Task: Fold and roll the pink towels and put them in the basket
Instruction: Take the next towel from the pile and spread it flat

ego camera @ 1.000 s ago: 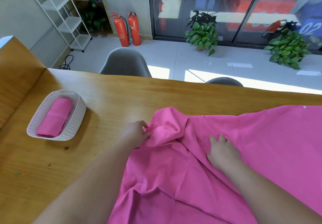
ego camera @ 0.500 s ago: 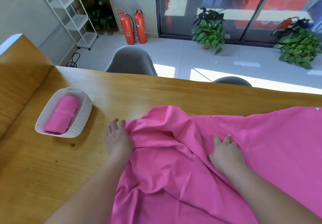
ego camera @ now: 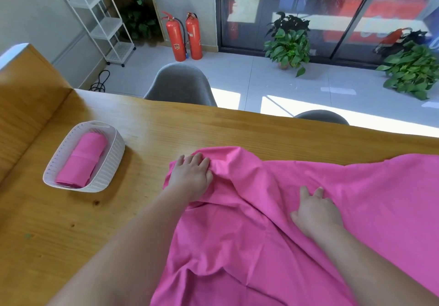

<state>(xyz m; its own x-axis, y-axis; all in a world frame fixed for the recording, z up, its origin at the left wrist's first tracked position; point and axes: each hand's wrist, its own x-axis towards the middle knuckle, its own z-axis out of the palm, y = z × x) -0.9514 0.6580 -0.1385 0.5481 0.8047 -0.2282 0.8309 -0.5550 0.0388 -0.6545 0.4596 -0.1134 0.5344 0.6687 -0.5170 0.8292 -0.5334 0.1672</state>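
A large pink towel [ego camera: 297, 210] lies rumpled and spread over the right half of the wooden table [ego camera: 154, 134]. My left hand [ego camera: 190, 175] presses flat on the towel's far-left corner, fingers fairly straight. My right hand [ego camera: 316, 210] rests flat on the towel's middle, fingers spread. At the left stands a white ribbed basket [ego camera: 111, 160] holding one rolled pink towel [ego camera: 82, 160].
A raised wooden partition [ego camera: 26, 87] borders the table's left side. Two grey chairs [ego camera: 180, 84] stand behind the far edge. Beyond them are a tiled floor, two fire extinguishers, potted plants and a white shelf.
My left hand let go of the bunched corner and now lies flat on it, having pushed it outward. My right hand stayed on the towel's middle. The camera shifted slightly.
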